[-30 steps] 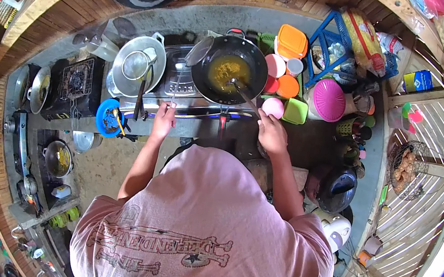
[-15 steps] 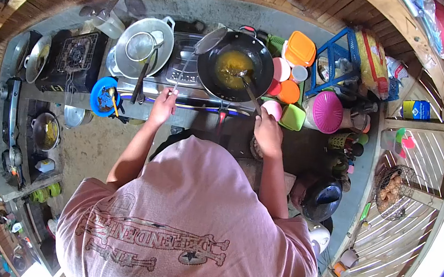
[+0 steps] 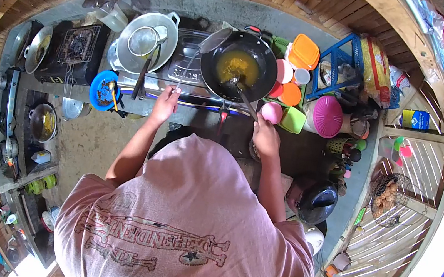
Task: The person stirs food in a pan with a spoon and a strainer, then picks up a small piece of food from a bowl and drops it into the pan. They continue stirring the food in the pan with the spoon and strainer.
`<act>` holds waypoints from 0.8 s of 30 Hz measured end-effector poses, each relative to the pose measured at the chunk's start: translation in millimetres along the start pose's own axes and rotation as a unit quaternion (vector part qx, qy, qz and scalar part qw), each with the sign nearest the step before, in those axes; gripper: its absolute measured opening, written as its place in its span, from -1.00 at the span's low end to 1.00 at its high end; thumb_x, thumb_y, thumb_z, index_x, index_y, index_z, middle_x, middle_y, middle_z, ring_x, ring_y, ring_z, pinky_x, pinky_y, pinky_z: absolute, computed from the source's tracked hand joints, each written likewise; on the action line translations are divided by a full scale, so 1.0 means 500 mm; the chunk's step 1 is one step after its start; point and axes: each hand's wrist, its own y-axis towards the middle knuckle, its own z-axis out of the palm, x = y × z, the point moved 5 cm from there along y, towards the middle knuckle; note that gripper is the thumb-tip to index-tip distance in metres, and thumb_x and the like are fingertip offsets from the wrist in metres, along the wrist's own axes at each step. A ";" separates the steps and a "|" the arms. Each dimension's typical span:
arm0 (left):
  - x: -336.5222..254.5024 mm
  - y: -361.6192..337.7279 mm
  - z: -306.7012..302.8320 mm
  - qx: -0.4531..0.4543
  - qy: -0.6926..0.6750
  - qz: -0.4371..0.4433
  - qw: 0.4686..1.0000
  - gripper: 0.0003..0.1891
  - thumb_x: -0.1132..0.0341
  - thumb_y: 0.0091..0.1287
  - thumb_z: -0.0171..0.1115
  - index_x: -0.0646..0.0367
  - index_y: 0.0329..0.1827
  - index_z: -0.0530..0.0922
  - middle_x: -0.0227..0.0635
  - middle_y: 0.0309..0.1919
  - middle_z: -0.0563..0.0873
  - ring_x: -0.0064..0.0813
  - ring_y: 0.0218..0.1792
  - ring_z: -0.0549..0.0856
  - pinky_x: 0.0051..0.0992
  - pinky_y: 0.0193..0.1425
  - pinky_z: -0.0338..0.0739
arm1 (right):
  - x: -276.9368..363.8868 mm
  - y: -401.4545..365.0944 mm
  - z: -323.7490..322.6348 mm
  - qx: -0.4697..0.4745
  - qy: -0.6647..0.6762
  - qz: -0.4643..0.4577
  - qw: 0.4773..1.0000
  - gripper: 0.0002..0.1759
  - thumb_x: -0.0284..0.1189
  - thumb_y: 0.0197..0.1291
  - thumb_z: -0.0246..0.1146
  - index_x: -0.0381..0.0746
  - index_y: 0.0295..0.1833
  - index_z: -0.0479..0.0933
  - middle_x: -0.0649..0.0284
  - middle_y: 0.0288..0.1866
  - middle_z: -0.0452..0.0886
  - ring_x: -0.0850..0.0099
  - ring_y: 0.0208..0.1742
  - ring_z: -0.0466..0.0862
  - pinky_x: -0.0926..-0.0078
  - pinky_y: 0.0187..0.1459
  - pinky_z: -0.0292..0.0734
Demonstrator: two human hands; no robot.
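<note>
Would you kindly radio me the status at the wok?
Left hand holding round-headed utensil. Right hand holding dark utensil, head in yellow liquid inside wok. Round-headed utensil overlaps wok rim in view.

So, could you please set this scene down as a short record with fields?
Left hand: holds a round-headed utensil, its head overlapping the wok's left edge in view
Right hand: grips a long-handled utensil dipped in the liquid
Black wok: holds yellowish liquid
Left of wok: silver pot with a strainer
Right of wok: lidded containers
</note>
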 end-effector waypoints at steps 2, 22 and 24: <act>-0.010 -0.002 0.004 0.004 0.006 0.008 1.000 -0.65 0.05 0.60 0.08 0.22 0.02 0.49 -0.48 -0.62 0.41 -0.63 -0.68 0.42 -0.52 -0.58 0.31 | 0.002 0.015 0.012 -0.015 0.006 -0.004 1.000 -0.58 -0.28 0.44 0.09 -0.18 0.31 0.52 -0.06 0.04 0.68 -0.10 0.02 0.70 -0.06 0.04 0.59; -0.004 -0.020 -0.010 -0.012 0.016 -0.001 1.000 -0.65 0.06 0.60 0.06 0.22 0.01 0.49 -0.46 -0.66 0.46 -0.60 -0.68 0.45 -0.49 -0.56 0.32 | -0.020 0.018 -0.078 -0.005 -0.082 0.031 0.996 -0.58 -0.34 0.38 0.16 -0.18 0.31 0.55 -0.07 -0.12 0.71 -0.06 -0.10 0.73 -0.02 -0.08 0.64; 0.000 -0.019 -0.007 -0.012 0.015 -0.002 1.000 -0.65 0.06 0.60 0.07 0.22 0.01 0.49 -0.45 -0.66 0.46 -0.60 -0.68 0.45 -0.50 -0.56 0.32 | -0.023 0.040 -0.048 -0.045 -0.051 0.014 0.998 -0.58 -0.33 0.40 0.16 -0.17 0.32 0.53 -0.09 -0.09 0.70 -0.06 -0.06 0.72 -0.02 -0.06 0.63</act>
